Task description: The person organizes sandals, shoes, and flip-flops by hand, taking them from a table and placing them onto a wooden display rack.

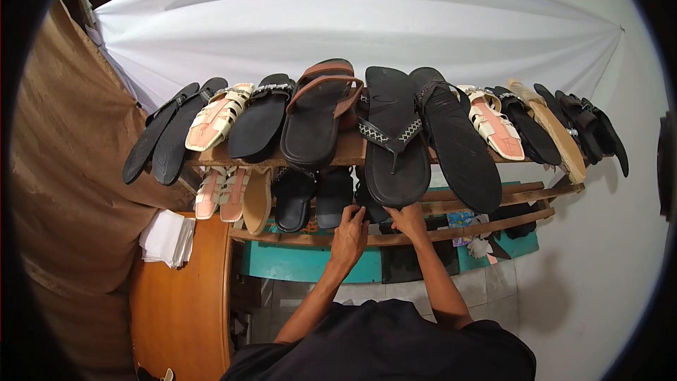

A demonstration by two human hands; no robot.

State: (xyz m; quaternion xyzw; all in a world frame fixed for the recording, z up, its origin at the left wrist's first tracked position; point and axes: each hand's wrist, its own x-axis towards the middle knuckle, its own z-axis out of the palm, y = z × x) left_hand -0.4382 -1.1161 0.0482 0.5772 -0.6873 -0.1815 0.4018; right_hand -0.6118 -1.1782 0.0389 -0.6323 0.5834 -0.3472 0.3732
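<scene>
At the lower shelf of a wooden rack, my left hand (350, 233) is closed at the edge of a black sandal (334, 200); what its fingers grip, if anything, is too small to tell. My right hand (409, 221) reaches up to the toe end of a black flip-flop with a zigzag-patterned strap (396, 169), its fingertips partly hidden beneath the sole. Between my hands, a dark sandal (371, 206) on the lower shelf is partly covered. The flip-flop lies on the upper shelf beside a black sandal with brown straps (312, 127).
More sandals line both shelves, including cream ones (220, 117). The lower rail (451, 234) crosses in front. Papers (168, 238) lie on an orange-brown cabinet (180, 303) at left. A white cloth (352, 21) hangs behind, with a brown curtain (77, 190) at left.
</scene>
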